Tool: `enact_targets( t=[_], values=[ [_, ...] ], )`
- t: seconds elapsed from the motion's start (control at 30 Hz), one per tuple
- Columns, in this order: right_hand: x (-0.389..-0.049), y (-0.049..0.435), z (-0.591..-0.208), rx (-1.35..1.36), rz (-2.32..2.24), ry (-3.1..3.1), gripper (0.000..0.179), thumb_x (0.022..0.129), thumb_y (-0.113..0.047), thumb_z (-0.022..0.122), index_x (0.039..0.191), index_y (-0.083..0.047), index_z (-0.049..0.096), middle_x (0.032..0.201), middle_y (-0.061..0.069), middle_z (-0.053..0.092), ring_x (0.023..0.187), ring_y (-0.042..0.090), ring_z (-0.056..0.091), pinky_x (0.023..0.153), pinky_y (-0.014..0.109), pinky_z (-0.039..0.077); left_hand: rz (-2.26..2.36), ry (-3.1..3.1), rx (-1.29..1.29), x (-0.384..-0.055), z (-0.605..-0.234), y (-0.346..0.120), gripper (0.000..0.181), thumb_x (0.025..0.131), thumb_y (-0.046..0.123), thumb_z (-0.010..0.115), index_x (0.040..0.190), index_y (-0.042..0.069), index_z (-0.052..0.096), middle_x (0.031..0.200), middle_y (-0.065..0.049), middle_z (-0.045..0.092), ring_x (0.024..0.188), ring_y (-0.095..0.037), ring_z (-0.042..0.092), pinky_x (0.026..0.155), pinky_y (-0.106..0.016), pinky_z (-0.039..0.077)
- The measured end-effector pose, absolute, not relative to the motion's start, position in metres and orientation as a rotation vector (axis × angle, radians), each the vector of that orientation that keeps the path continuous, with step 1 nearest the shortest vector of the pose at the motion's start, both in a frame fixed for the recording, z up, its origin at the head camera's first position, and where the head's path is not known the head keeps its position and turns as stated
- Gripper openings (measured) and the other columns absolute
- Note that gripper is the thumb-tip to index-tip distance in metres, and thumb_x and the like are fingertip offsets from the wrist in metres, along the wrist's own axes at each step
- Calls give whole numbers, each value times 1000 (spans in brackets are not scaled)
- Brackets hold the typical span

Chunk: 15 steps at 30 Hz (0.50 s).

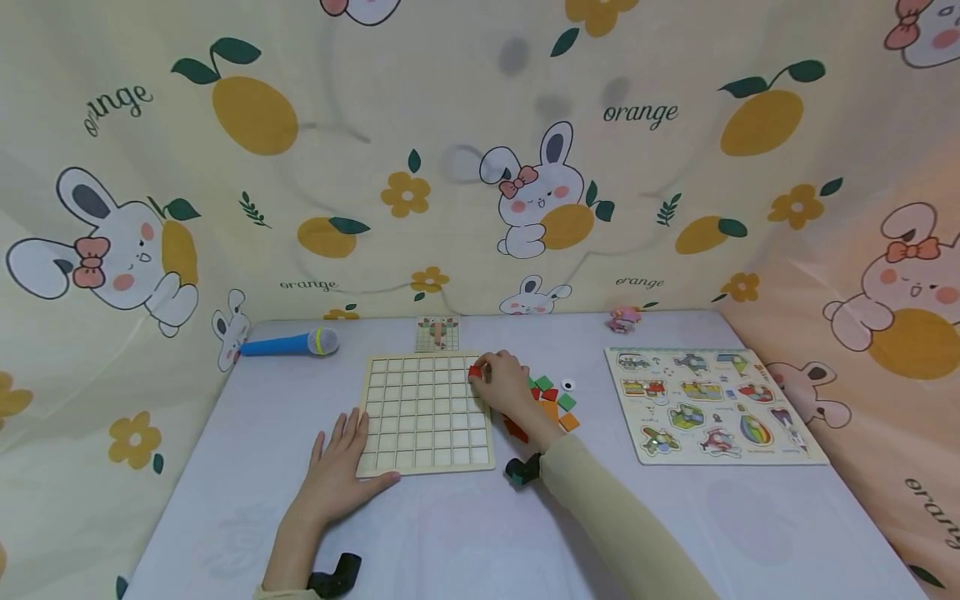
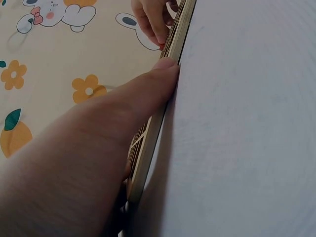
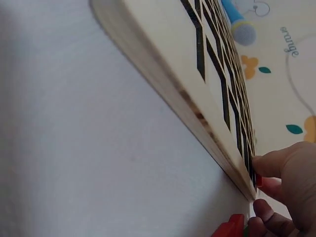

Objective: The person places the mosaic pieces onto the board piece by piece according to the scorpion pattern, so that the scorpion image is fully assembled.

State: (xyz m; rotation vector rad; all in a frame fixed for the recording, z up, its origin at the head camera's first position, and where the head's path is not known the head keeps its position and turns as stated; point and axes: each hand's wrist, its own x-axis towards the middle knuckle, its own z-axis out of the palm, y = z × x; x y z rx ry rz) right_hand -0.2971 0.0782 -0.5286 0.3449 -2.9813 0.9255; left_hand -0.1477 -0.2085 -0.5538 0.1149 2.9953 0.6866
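A wooden grid board (image 1: 427, 412) lies flat in the middle of the table, its square cells bare in the head view. My right hand (image 1: 504, 385) pinches a small red square tile (image 1: 475, 372) between thumb and finger, over the board's upper right corner. In the right wrist view the red tile (image 3: 258, 180) shows between the fingertips, right at the board's edge. My left hand (image 1: 339, 467) rests with spread, straight fingers against the board's lower left corner, the thumb along its front edge. Several loose red, green and orange tiles (image 1: 550, 408) lie right of the board, partly hidden by my right hand.
Behind the board lies a small pattern card (image 1: 437, 333). A blue toy microphone (image 1: 288, 342) is at the back left, a pink figurine (image 1: 623, 319) at the back right. A picture puzzle board (image 1: 712, 408) lies at the right. A round white piece (image 1: 567, 385) sits by the tiles.
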Motion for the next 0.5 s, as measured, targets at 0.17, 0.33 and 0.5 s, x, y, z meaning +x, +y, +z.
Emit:
enact_targets(
  t=[0.17, 0.33, 0.5],
  values=[
    [-299, 79, -531, 385, 920, -2982, 26, 99, -28, 76, 119, -11, 76, 109, 11, 66, 101, 27, 57, 87, 51, 42, 682, 2990, 113, -147, -554, -209, 124, 83, 77, 70, 166, -3, 22, 175, -23, 15, 162, -47, 8, 127, -71, 2],
    [-301, 80, -532, 414, 926, -2976, 24, 99, -26, 76, 120, -15, 77, 106, 10, 65, 101, 27, 58, 87, 54, 42, 680, 2976, 109, -149, -555, -210, 125, 84, 77, 69, 167, -1, 20, 176, -21, 12, 163, -46, 6, 128, -70, 0],
    [-299, 79, -530, 403, 943, -2968, 28, 96, -28, 76, 120, -15, 77, 106, 10, 66, 101, 28, 58, 88, 55, 40, 679, 2985, 114, -150, -557, -210, 125, 84, 77, 69, 167, -1, 21, 176, -21, 13, 163, -45, 6, 128, -70, 1]
  ],
)
